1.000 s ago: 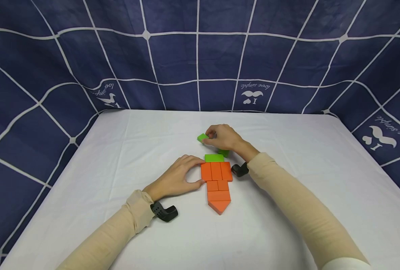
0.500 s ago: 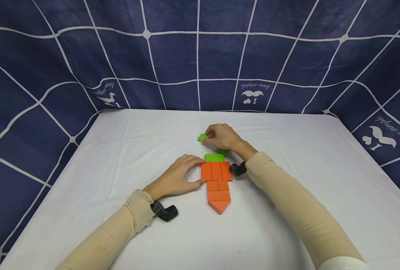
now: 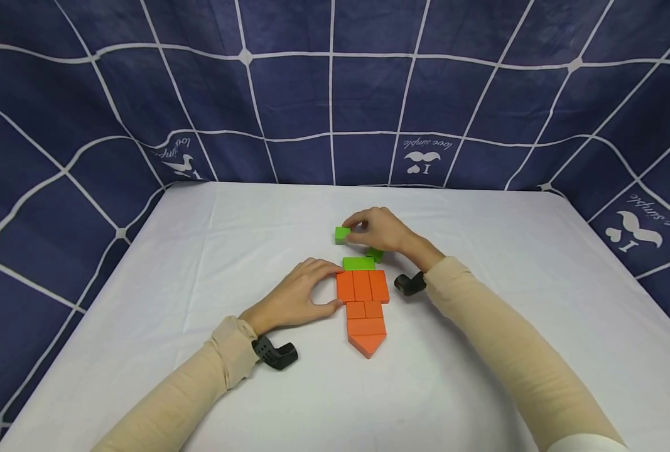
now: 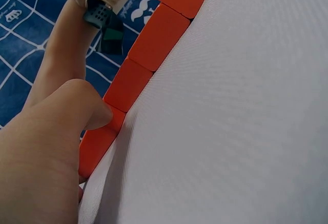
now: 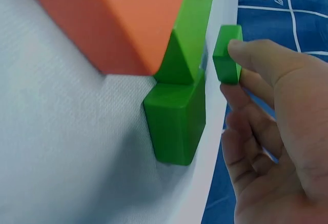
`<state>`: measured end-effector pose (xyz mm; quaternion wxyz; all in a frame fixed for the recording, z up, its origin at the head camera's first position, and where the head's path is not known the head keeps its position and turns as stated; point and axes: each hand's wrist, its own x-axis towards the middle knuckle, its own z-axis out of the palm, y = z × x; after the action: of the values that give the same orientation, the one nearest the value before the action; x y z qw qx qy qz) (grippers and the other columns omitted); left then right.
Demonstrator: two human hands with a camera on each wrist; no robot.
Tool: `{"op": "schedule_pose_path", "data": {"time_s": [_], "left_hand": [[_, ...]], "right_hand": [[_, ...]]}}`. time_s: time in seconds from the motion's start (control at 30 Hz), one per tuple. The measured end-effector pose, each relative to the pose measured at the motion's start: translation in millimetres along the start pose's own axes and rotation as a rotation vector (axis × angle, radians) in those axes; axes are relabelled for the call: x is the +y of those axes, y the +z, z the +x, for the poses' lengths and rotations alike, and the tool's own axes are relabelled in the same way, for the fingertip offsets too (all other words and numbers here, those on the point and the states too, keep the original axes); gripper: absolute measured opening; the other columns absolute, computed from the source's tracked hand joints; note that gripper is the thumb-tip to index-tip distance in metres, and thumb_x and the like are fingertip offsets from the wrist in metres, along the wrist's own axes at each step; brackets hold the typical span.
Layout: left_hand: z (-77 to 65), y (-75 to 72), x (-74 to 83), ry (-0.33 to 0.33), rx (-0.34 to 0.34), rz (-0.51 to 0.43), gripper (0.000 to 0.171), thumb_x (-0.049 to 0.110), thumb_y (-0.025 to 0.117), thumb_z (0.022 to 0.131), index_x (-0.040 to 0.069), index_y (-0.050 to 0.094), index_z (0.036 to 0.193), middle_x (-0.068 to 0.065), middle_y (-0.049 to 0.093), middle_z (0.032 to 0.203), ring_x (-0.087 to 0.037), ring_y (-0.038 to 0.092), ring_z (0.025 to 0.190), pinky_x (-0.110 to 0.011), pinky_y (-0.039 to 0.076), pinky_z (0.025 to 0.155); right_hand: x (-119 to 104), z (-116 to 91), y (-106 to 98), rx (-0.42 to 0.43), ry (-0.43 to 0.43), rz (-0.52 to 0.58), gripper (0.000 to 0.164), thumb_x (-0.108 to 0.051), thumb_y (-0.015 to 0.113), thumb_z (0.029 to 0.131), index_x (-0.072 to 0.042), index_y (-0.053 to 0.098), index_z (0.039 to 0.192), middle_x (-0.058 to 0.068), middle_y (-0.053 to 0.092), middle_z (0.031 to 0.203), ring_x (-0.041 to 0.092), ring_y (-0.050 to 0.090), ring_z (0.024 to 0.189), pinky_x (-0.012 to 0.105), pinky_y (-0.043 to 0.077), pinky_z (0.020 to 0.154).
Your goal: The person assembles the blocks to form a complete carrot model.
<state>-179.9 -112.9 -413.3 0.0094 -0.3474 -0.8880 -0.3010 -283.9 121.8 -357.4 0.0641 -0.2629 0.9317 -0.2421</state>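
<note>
Orange blocks lie flat together on the white cloth in an arrow-like shape, its point towards me in the head view. My left hand (image 3: 297,295) holds the leftmost orange block (image 3: 345,287) of the wide row between thumb and fingers at its two ends. In the left wrist view the thumb presses on that row's side. A green rectangular block (image 3: 359,263) touches the row's far edge. Beyond it, my right hand (image 3: 381,230) pinches a small green block (image 3: 342,235) by thumb and fingers. Under that hand, another green block (image 5: 174,126) stands at the rectangular block's right end.
A white cloth (image 3: 255,402) covers the table. Behind and at both sides hangs a dark blue curtain (image 3: 289,94) with white grid lines. Black wrist devices, one on the left wrist (image 3: 276,355) and one on the right (image 3: 410,284), hang near the cloth.
The right hand has shifted slightly to the right, and the green block in it has turned and lowered a little. The left hand and the orange blocks look unmoved.
</note>
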Motion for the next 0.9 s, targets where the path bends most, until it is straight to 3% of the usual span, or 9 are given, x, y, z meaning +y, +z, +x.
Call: {"op": "schedule_pose_path", "data": {"time_s": [0.27,0.67,0.9], "left_hand": [[-0.9,-0.1,0.3,-0.01,-0.006,-0.008,0.06,0.04,0.074,0.091,0.016,0.059,0.143,0.0,0.059,0.142,-0.019,0.049,0.133,-0.045,0.038,0.118],[-0.6,1.1,-1.0,-0.007,-0.01,-0.004,0.06,0.04,0.075,0.09,0.016,0.059,0.143,0.001,0.059,0.141,-0.018,0.05,0.131,-0.045,0.038,0.117],[-0.5,1.9,-1.7,-0.002,-0.002,0.0,0.06,0.04,0.075,0.09,0.016,0.059,0.143,0.001,0.06,0.139,-0.018,0.05,0.129,-0.045,0.039,0.116]], "right_hand": [[2,-6,-2,-0.052,-0.086,0.033,0.036,-0.024,0.074,0.094,-0.012,0.073,0.128,0.003,0.074,0.122,0.024,0.063,0.107,0.04,0.052,0.096],[-3,-9,-1,-0.107,-0.104,0.031,0.034,-0.025,0.075,0.095,-0.016,0.074,0.128,0.001,0.073,0.125,0.021,0.064,0.103,0.036,0.053,0.089],[-5,-11,0,-0.139,-0.135,0.016,0.034,-0.023,0.073,0.096,-0.016,0.074,0.129,0.003,0.072,0.127,0.023,0.064,0.106,0.038,0.054,0.094]]}}
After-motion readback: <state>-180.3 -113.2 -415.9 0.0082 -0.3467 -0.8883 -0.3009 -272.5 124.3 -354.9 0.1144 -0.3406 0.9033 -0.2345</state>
